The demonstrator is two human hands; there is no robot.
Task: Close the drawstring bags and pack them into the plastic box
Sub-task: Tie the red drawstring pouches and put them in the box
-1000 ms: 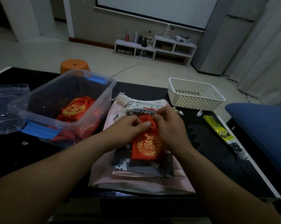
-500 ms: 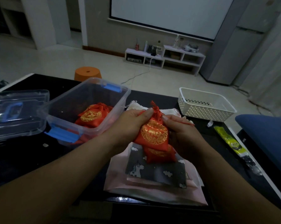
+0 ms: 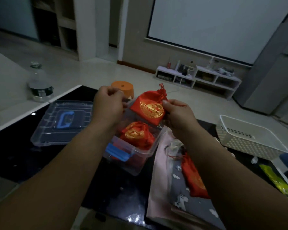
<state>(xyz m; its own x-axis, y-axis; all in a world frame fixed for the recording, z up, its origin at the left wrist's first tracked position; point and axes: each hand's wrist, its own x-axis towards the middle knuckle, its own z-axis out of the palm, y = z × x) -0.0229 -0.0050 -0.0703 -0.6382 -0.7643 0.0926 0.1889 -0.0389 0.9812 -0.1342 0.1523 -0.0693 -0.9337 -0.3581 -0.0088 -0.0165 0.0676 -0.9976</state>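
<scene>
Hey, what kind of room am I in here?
Probably a home living room: a large projector screen on the far wall, a low white shelf unit of odds and ends below it, and an orange plastic stool on the tiled floor beyond the black table.

Head-worn view; looks forward and down, close over table [image 3: 15, 160].

— Entry one?
— Drawstring bag [image 3: 148, 107], in my right hand [image 3: 178, 115], above the plastic box [image 3: 136, 161]; second bag [image 3: 136, 133] inside it.
— Others?
— Lid [image 3: 63, 122] left of my left hand [image 3: 108, 103]; basket [image 3: 249, 141] right of my right hand; third bag [image 3: 193, 178] beneath my right forearm, on the pouches [image 3: 158, 180].
</scene>
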